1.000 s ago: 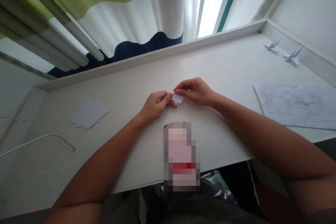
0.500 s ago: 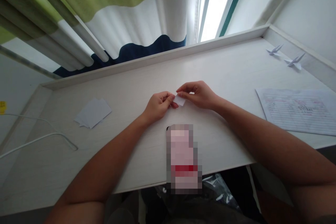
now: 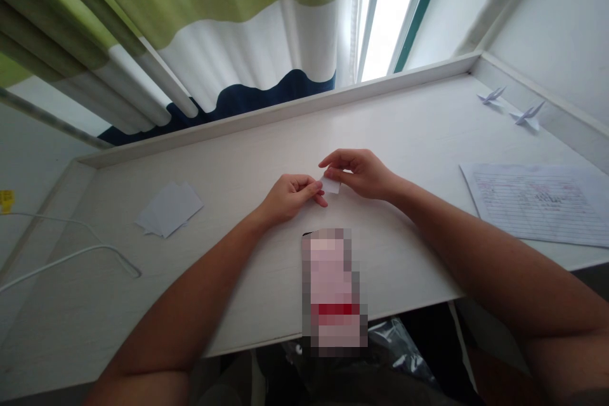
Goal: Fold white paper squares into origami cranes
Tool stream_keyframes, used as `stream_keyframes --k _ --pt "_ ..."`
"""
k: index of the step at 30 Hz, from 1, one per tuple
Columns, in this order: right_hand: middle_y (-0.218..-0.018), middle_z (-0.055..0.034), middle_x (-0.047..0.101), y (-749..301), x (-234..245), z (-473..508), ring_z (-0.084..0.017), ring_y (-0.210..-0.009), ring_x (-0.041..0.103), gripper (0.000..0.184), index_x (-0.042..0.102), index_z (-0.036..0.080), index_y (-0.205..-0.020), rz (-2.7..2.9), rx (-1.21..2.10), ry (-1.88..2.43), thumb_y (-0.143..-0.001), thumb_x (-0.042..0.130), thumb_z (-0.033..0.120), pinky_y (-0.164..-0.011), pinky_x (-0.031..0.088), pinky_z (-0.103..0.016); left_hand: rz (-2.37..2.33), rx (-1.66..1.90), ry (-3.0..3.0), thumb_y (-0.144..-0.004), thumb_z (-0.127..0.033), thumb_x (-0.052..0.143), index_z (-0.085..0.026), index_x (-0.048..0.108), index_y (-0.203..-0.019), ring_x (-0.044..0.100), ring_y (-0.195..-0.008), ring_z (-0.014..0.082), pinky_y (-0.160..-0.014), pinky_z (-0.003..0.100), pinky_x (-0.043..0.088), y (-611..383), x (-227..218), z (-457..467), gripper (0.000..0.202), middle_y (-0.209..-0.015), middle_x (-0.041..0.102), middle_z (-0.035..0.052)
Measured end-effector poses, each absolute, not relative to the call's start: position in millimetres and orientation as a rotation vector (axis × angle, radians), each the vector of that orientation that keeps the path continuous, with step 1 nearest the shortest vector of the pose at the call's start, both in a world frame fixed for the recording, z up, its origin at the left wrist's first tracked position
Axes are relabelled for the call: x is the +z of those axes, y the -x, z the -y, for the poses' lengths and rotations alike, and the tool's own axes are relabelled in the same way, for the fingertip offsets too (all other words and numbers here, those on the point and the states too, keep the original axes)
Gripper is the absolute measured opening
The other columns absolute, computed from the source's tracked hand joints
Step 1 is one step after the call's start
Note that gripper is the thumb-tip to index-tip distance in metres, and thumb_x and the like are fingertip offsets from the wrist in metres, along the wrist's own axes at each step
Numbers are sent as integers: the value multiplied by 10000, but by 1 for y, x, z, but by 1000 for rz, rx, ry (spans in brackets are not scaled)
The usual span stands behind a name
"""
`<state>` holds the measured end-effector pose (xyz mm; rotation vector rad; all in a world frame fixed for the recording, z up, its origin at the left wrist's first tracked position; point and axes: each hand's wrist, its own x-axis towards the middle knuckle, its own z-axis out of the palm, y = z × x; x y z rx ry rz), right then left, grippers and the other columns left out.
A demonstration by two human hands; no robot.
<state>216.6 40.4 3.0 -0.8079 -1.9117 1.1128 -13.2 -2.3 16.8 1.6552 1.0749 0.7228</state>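
Observation:
Between my hands, over the middle of the white desk point(image 3: 238, 158), is a small piece of folded white paper point(image 3: 332, 186). My left hand point(image 3: 294, 195) pinches its left edge between thumb and fingers. From the upper right, my right hand point(image 3: 356, 171) has its thumb on the paper, with the index finger lifted a little apart above it. The paper's folds are too small to make out, and part of it lies hidden under the fingers.
A blurred-out phone-shaped thing point(image 3: 333, 285) lies near the front edge. On the left are several white paper sheets point(image 3: 174, 209) and a white cable point(image 3: 95, 247). Two folded paper birds point(image 3: 527, 115) and written sheets point(image 3: 533, 200) sit on the right. Curtains point(image 3: 247, 32) hang behind.
The right index finger has lifted from the thumb, and the left fingers have spread slightly. The paper shows a little farther right. The whole view has shifted slightly.

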Motion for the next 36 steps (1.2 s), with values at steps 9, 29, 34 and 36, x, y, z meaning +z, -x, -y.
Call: stream_keyframes --k 9,29,34,36 --pt "-792 -1 706 -219 9 -39 -162 -728 623 191 747 206 -1101 1942 1068 805 -984 693 348 -730 525 -350 -1110 759 -1617 -1020 -560 647 -176 816 -877 767 -773 208 -834 347 587 8 13 3 443 -818 839 95" --pt "-1541 -112 656 -225 11 -38 -296 -1294 697 236 822 280 -1118 2237 631 625 -1015 628 193 -1037 612 -537 -1064 1023 -1153 -870 -522 867 -161 688 -993 855 -886 254 -759 309 581 7 7 -2 421 -931 856 103" --pt "-1457 -108 714 -226 5 -43 -275 -1224 734 164 841 295 -1123 2230 656 652 -1033 704 296 -987 636 -496 -1082 1013 -1251 -897 -528 835 -164 689 -969 847 -935 240 -771 296 573 8 5 -3 398 -935 849 89" --pt "-1418 -102 738 -226 4 -43 -288 -1254 721 145 843 301 -1112 2225 641 652 -1016 734 291 -1039 616 -522 -1070 1020 -1249 -880 -555 845 -163 688 -977 848 -944 246 -784 302 579 7 3 -4 434 -941 848 89"
